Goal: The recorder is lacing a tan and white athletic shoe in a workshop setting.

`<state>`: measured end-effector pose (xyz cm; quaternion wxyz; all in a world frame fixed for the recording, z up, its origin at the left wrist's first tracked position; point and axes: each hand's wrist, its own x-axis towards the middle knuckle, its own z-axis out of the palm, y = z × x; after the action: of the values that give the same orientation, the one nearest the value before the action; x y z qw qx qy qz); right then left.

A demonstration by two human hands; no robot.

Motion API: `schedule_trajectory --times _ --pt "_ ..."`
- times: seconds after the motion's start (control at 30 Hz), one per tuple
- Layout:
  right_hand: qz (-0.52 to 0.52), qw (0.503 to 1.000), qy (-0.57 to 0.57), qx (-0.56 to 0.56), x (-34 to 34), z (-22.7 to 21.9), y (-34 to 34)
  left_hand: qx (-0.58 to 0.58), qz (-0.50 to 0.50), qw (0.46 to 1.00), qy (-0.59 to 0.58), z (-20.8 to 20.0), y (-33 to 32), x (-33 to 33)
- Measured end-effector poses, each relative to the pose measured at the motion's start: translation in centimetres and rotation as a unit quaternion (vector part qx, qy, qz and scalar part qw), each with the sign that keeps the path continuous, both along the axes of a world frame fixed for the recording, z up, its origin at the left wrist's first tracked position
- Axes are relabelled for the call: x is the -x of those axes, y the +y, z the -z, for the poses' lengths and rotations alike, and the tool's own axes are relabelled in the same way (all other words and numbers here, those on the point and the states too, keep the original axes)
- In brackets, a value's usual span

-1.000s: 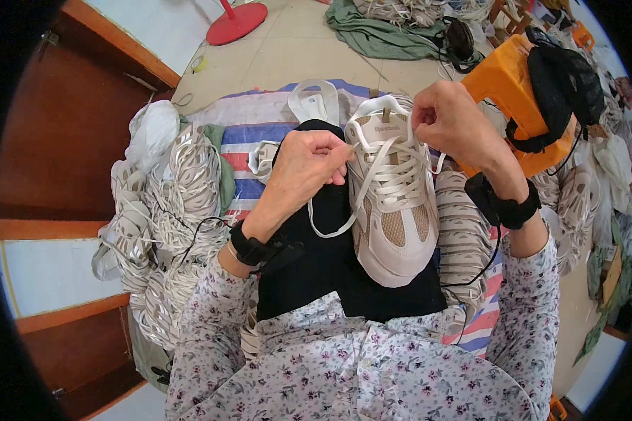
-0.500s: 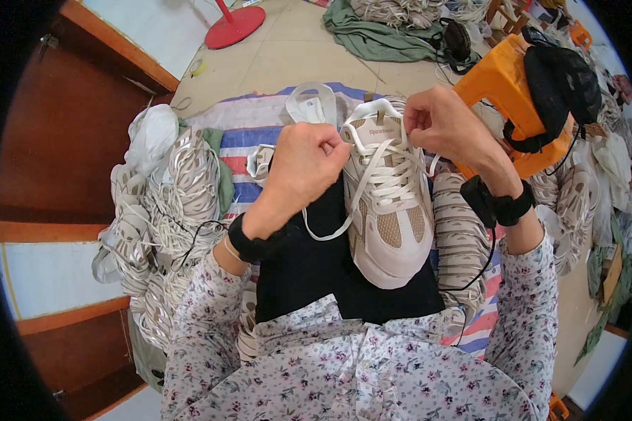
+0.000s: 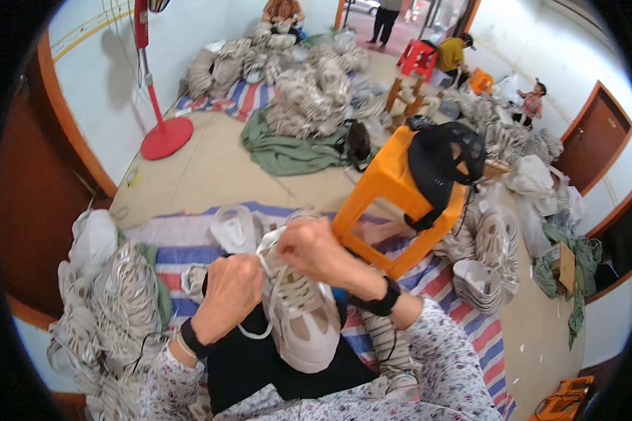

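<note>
A beige and white running shoe [image 3: 303, 333] stands on the black cloth [image 3: 239, 368] over my lap, toe toward me. Its white shoelace [image 3: 255, 335] hangs in a loose loop at the shoe's left side. My left hand [image 3: 233, 291] is closed beside the shoe's upper left edge, pinching the lace. Above the tongue, my right hand [image 3: 316, 254] reaches across the shoe, its fingers pinched close to a strand of lace; the fingertips are slightly blurred. Dark bands circle both wrists.
An orange stool [image 3: 372, 189] bearing a black cap [image 3: 446, 165] stands just ahead to the right. Stacked shoe uppers [image 3: 123, 302] lie to my left. A striped sheet [image 3: 182, 242] covers the floor. A red stand base [image 3: 167, 138] and other people sit or stand farther off.
My view has tilted up, showing more of the room. My right hand has moved left from the shoe's right side across its tongue, closer to my left hand.
</note>
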<state>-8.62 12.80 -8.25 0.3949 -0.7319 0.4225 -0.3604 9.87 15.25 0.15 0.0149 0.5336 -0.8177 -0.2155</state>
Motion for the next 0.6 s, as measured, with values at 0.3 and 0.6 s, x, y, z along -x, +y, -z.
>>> schedule_trajectory --times 0.3,0.6 --pt "-0.118 0.941 -0.155 -0.278 -3.7 3.1 3.9 -0.089 -0.137 0.985 0.046 1.3 3.5 -2.4" --pt "-0.13 0.909 -0.213 -0.334 -3.1 3.2 3.5 -0.038 -0.05 0.998 0.009 0.6 3.0 -1.2"
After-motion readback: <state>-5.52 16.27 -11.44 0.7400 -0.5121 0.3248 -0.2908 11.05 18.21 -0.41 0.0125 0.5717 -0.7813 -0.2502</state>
